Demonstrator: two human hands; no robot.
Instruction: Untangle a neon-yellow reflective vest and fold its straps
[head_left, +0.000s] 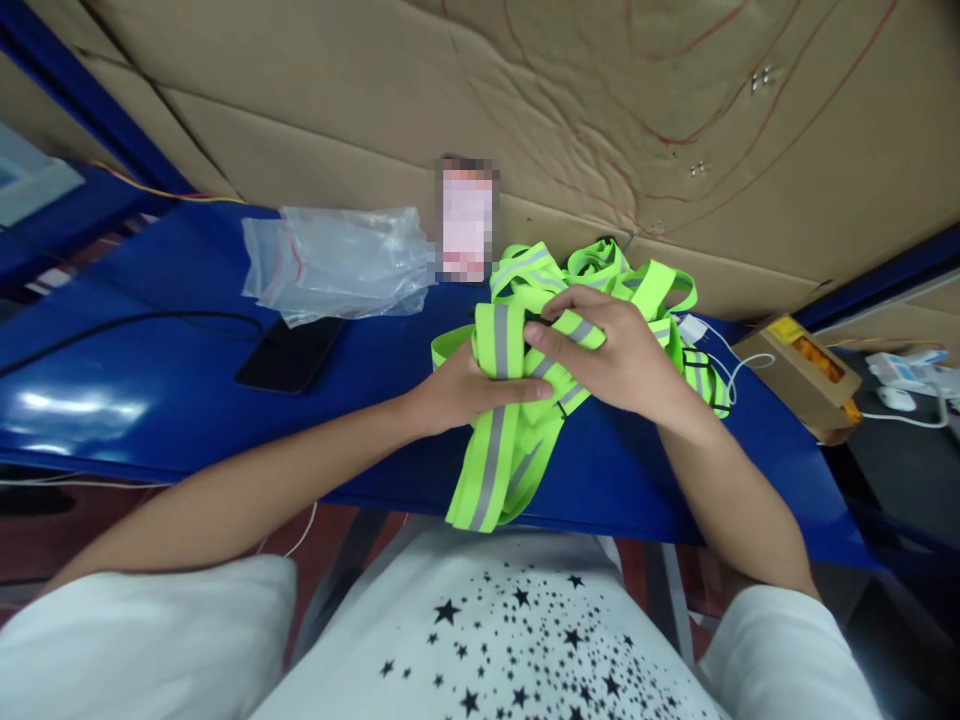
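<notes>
A neon yellow-green reflective strap [489, 470] with a grey stripe is bunched between my two hands, and its loop hangs down at the table's front edge. My left hand [466, 388] is closed around the folded strap, thumb lying across the grey stripe. From the right, my right hand [619, 350] grips another part of the same strap between thumb and fingers, beside a small black piece whose kind is mostly hidden. Behind and right of my hands lies a heap of similar reflective straps [666, 283] with black buckles, partly covered by my right hand.
Clear plastic bags [345, 260] lie at the left back of the blue table [390, 350], with a dark phone [291, 355] before them. A pixelated upright object [466, 220] leans against the cardboard wall [337, 100]. An open cardboard box [802, 375] stands at the right.
</notes>
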